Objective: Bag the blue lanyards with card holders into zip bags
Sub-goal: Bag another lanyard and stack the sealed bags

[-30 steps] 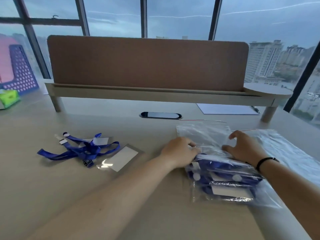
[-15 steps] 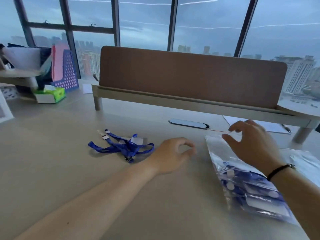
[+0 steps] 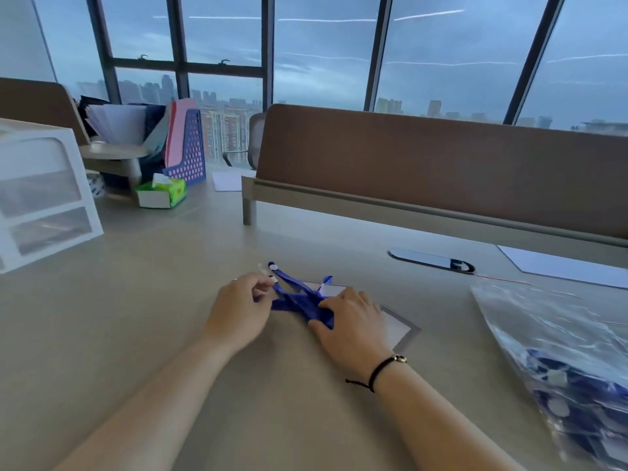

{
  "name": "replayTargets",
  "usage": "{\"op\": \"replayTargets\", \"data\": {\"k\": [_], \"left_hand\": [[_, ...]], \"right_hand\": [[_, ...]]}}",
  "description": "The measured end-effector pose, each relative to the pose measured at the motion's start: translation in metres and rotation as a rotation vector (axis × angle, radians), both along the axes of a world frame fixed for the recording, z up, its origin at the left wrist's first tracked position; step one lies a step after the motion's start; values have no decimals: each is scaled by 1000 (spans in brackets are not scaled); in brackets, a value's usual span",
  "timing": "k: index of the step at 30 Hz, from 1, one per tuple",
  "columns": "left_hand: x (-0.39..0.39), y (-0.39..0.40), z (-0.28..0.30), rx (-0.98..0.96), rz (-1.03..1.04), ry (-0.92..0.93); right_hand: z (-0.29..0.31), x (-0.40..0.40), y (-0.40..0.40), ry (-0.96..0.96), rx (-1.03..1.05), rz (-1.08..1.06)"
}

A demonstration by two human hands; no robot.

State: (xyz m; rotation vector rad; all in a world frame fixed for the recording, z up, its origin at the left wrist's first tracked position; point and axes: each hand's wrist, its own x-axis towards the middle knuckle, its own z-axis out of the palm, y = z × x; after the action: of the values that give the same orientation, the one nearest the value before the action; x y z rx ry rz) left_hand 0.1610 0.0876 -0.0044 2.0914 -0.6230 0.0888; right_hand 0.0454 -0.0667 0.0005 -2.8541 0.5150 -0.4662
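Observation:
A blue lanyard [image 3: 295,299] lies tangled on the desk in the middle of the view, with its clear card holder [image 3: 399,326] partly under my right hand. My left hand [image 3: 239,309] pinches the strap near its white clip end. My right hand [image 3: 351,321] lies over the bunched strap and grips it with the fingertips. At the right edge rests a zip bag [image 3: 557,348] with several bagged blue lanyards inside; neither hand touches it.
A brown desk divider [image 3: 441,164] on a raised shelf runs across the back. A white drawer unit [image 3: 40,195] stands at the left, with a green tissue box [image 3: 163,193] and a blue file holder [image 3: 187,154] behind it. A sheet of paper [image 3: 564,266] lies at the far right.
Both hands left the filled zip bag and moved left to the loose lanyard, which they now hold. The view swung left, so the bag sits at the right edge.

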Motion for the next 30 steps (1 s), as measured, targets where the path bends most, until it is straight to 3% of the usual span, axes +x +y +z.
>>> {"op": "replayTargets", "data": {"k": [5,10,16,21,30], "left_hand": [[6,-6,-8,136,-50,-43],[12,-6,-8,154,-5,-98],[6,-4,-8,424,-194,-198],[3,-3,-4,455,-215,-209],[13,1,-1,301,-133,-98]], "right_hand": [[-3,5,-2,-47,24,0],[-5,-8,-3,-67,94,61],[3,-18,14,-214,65,150],[9,-26,13,-200,186,230],[18,-56,-10,-186,330,236]]}}
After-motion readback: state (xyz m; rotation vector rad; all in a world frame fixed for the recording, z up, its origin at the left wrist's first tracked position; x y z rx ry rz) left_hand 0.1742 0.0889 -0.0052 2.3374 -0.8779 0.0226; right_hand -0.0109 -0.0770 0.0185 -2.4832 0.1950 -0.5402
